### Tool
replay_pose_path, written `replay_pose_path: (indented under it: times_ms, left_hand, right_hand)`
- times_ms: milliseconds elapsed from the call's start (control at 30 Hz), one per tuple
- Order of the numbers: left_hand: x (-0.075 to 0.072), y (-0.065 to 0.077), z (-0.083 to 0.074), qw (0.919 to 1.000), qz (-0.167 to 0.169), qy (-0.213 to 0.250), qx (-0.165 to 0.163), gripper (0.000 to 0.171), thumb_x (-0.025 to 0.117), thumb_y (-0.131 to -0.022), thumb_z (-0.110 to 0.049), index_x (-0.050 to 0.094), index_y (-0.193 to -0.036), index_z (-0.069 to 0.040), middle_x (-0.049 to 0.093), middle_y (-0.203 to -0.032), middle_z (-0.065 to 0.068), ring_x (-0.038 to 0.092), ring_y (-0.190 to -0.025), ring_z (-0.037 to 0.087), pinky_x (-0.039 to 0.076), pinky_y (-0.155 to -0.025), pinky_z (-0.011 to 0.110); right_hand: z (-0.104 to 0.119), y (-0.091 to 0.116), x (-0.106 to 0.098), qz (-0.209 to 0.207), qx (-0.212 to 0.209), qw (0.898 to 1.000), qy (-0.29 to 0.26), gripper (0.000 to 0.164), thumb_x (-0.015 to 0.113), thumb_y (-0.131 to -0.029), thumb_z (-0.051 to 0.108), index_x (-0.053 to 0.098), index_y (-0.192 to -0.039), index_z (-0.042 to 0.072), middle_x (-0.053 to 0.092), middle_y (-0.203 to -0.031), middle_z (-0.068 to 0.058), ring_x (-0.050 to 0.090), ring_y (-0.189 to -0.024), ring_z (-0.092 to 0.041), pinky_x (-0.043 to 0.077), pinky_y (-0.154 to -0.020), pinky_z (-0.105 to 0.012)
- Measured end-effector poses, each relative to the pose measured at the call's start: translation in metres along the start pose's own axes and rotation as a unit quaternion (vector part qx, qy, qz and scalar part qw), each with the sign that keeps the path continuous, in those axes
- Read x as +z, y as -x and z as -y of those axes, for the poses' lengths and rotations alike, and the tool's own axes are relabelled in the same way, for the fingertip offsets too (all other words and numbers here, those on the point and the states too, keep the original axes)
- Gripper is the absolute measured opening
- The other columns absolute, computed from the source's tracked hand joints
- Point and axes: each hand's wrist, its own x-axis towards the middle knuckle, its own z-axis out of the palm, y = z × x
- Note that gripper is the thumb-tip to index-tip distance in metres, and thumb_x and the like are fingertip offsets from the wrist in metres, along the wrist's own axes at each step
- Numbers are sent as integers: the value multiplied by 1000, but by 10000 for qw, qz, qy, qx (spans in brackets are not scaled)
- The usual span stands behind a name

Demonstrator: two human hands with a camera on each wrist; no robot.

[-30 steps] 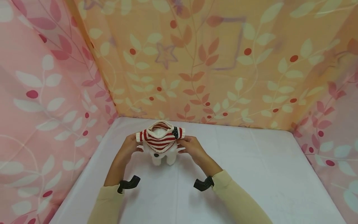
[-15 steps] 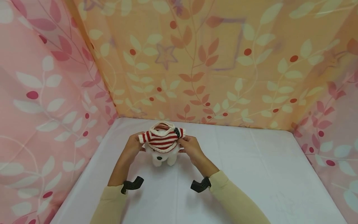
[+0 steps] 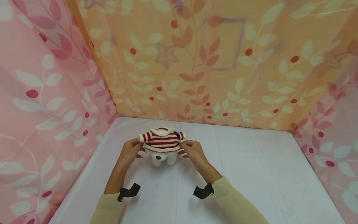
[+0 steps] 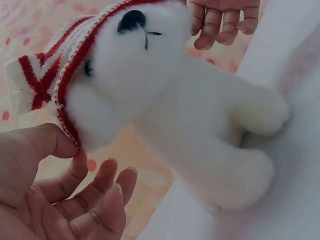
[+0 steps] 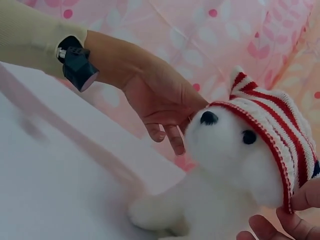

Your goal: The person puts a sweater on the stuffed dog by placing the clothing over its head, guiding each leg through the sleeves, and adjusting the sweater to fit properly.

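Note:
A white plush dog [image 4: 145, 65] with a black nose stands upright on the table, facing me. Over the top of its head sits a small knitted sweater [image 3: 162, 140] with red and white stripes; its hem crosses the face just above the nose in the head view. My left hand [image 3: 131, 151] pinches the hem at one side between thumb and forefinger, the other fingers loosely bent. On the opposite side my right hand [image 3: 193, 151] pinches the hem likewise. The dog's ears are hidden under the knit, and its legs [image 4: 240, 175] reach down to the white cloth.
A white cloth covers the table [image 3: 251, 174]. Behind it hangs an orange leaf-patterned curtain [image 3: 223, 87], with a pink curtain [image 3: 50, 124] at the left and another at the right. Each wrist wears a black camera mount [image 3: 203, 191].
The sweater has come lower over the dog's head, its collar dropping and its striped front flattening out. Both hands have shifted slightly downward with the hem still pinched.

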Motion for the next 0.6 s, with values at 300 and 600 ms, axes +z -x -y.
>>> replay_pose_path:
  times_ms: [300,600]
  left_hand:
    - [2,5,7,9997,168,144,-43,28,51,-107,-21,62,-116,3,70,-104,8,71,-89,34,55,-59,30]
    - [-3,15,7,9930,556,763,-717,58,46,-105,-52,65,-107,3,73,-97,17,73,-81,28,57,-60,31]
  right_hand:
    - [-14,0,-3,226,-146,9996,72,24,64,-100,23,71,-97,0,75,-91,-10,73,-88,-35,56,-67,-32]
    - [-11,6,-6,695,401,9966,-178,45,60,-100,43,74,-96,1,76,-89,-11,73,-78,-25,57,-69,-35]
